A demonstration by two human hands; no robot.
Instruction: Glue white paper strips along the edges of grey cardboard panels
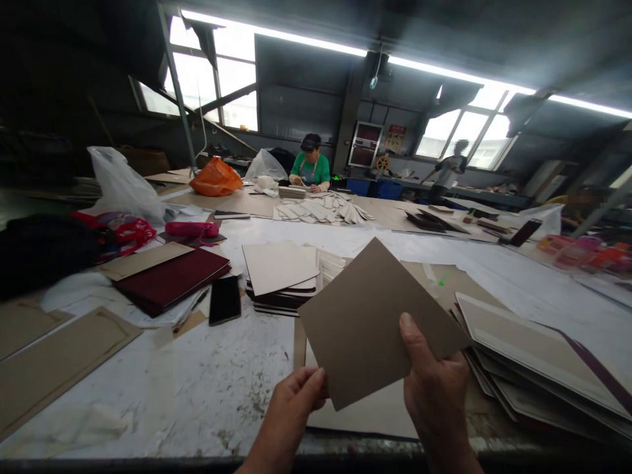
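At the left of the worktop [207,388] lie dark red covers [170,280] and a black phone [224,299], with a stack of cut boards [281,276] beside them. The left hand [291,401] pinches the lower left edge of a grey-brown card [375,322], held tilted in the air above a pale sheet [365,411], and the right hand [434,388] grips its lower right side, thumb on top. The card seems lifted but laid nowhere yet; a fanned pile of covers [538,355] lies at the right.

Grey-brown card [370,316], maroon folder [170,280], orange bag [216,178], black phone [224,299]
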